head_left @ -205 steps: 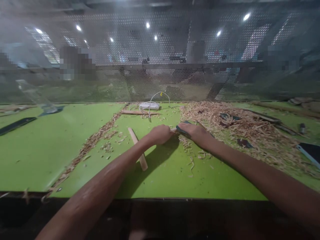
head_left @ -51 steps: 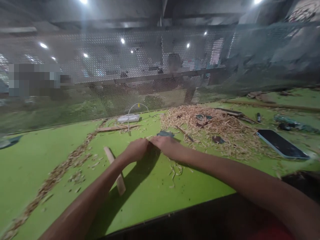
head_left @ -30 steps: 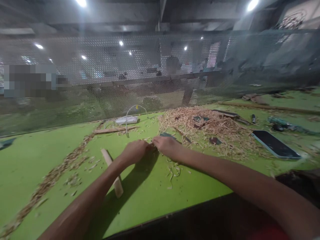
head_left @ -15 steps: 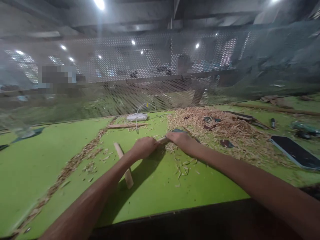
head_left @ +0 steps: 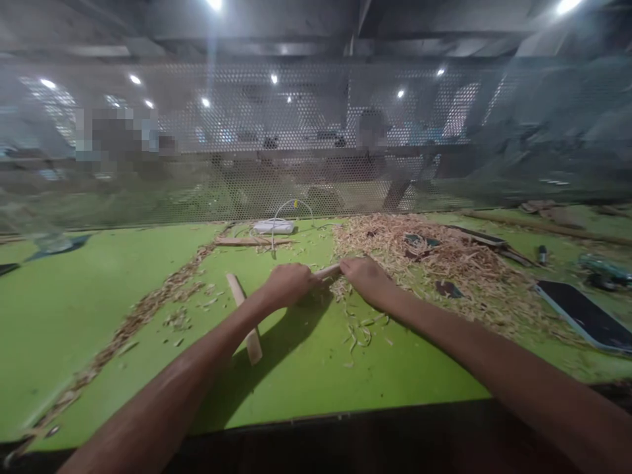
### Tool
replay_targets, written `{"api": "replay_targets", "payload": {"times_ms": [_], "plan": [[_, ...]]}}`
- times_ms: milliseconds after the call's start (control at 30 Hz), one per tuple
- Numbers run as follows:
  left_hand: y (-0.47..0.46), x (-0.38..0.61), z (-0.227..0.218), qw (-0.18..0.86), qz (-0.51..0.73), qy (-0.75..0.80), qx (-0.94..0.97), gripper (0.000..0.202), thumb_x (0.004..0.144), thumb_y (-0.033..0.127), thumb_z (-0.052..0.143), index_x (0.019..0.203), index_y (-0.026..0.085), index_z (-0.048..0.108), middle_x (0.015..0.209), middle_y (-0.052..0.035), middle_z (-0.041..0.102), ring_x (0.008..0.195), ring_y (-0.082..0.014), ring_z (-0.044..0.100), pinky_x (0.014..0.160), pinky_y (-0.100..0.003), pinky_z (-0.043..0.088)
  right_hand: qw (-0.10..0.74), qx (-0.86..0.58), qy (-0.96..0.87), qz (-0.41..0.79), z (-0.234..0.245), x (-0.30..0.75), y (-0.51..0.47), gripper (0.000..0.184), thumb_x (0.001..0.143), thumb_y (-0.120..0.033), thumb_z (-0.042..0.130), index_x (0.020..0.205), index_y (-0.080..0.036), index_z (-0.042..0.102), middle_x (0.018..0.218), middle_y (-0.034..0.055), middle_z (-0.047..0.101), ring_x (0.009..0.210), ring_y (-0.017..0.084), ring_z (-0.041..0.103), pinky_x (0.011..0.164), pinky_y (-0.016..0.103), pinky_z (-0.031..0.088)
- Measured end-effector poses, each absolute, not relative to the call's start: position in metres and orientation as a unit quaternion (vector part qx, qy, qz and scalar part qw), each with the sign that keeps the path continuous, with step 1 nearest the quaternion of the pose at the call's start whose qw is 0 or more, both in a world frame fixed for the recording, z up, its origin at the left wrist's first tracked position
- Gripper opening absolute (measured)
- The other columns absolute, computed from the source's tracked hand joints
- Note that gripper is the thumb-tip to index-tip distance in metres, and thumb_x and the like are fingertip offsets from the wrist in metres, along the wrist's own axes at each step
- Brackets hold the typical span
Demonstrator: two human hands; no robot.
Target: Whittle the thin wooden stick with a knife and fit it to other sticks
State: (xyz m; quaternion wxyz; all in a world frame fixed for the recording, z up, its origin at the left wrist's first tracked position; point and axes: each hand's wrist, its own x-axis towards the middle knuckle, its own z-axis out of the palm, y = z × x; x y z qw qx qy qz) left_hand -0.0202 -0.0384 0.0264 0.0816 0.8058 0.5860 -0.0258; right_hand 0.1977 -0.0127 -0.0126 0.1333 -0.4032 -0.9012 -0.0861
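We note left hand (head_left: 289, 284) and right hand (head_left: 364, 279) both closed on thin wooden stick (head_left: 326, 270), held between them just above green table (head_left: 74, 309); shavings pile (head_left: 444, 263) beside right hand.

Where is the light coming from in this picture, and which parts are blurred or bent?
Head view: ceiling lamps glare from above, so the left hand throws a shadow toward the camera on the green table; the mesh screen and edges are smeared, and the table edge bows.
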Motion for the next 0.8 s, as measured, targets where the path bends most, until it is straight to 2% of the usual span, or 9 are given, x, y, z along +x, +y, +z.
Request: {"api": "replay_targets", "payload": {"times_ms": [133,233,333,467,667,800], "plan": [[-0.038,-0.023,0.027,0.089,-0.004,0.576,0.812,0.044,0.106,0.035,0.040,0.095,0.011,0.075,0.083,-0.0131,0.071,0.061,-0.0154,0.060,0.058,-0.026,0.043,0.109,-0.360,-0.919,-0.120,-0.013,0.187,-0.016,0.052,0.092,0.010,0.046,0.135,-0.007,0.068,0.137,0.0171,0.069,0.118,0.023,0.070,0.099,0.036,0.062],[-0.032,-0.030,0.027,0.157,0.012,0.578,0.800,0.047,0.105,0.041,0.038,0.086,0.014,0.071,0.078,-0.0106,0.068,0.054,-0.0123,0.053,0.055,-0.026,0.041,0.108,-0.417,-0.890,-0.150,-0.014,0.192,-0.014,0.059,0.088,0.014,0.046,0.139,-0.007,0.066,0.139,0.0190,0.067,0.120,0.026,0.071,0.098,0.039,0.063],[-0.025,-0.036,0.026,0.215,0.033,0.568,0.794,0.049,0.103,0.048,0.039,0.072,0.017,0.060,0.067,-0.0053,0.059,0.047,-0.0097,0.042,0.051,-0.026,0.036,0.109,-0.434,-0.881,-0.154,-0.015,0.192,-0.012,0.054,0.088,0.013,0.048,0.136,-0.004,0.068,0.136,0.0220,0.068,0.120,0.029,0.071,0.100,0.042,0.063],[-0.020,-0.039,0.021,0.238,0.070,0.534,0.808,0.057,0.099,0.059,0.040,0.058,0.020,0.044,0.055,0.0010,0.043,0.048,-0.0095,0.035,0.053,-0.027,0.033,0.149,-0.349,-0.920,-0.102,-0.016,0.185,-0.014,0.057,0.091,0.011,0.046,0.139,-0.011,0.067,0.142,0.0157,0.066,0.123,0.025,0.070,0.104,0.041,0.061],[-0.016,-0.039,0.017,0.273,0.071,0.542,0.792,0.060,0.095,0.070,0.040,0.061,0.020,0.046,0.057,-0.0001,0.047,0.050,-0.0115,0.041,0.053,-0.028,0.035,0.180,-0.409,-0.892,-0.068,-0.013,0.193,-0.012,0.062,0.086,0.015,0.051,0.137,-0.015,0.071,0.141,0.0185,0.064,0.124,0.033,0.069,0.106,0.048,0.059],[-0.017,-0.037,0.015,0.266,0.081,0.540,0.794,0.066,0.094,0.076,0.037,0.060,0.020,0.047,0.056,-0.0019,0.049,0.050,-0.0120,0.042,0.052,-0.028,0.036,0.192,-0.351,-0.916,-0.035,-0.013,0.188,-0.015,0.059,0.092,0.011,0.049,0.142,-0.016,0.067,0.143,0.0151,0.064,0.126,0.027,0.068,0.108,0.047,0.058]]}}
